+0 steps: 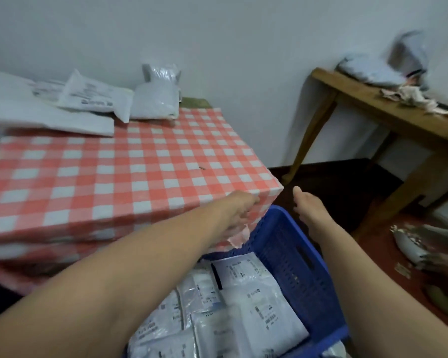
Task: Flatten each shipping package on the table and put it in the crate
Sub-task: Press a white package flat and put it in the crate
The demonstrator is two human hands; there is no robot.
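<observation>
Flat white shipping packages [246, 303] fill the blue plastic crate [290, 257]. Above its far rim the right hand [304, 206] hangs open, fingers straight. The left hand [239, 210] touches the red-checked desk [114, 171] beside the crate, its grip unclear.

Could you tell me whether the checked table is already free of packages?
No, several white packages lie at the far side of the checked table, outside the blue crate.
</observation>
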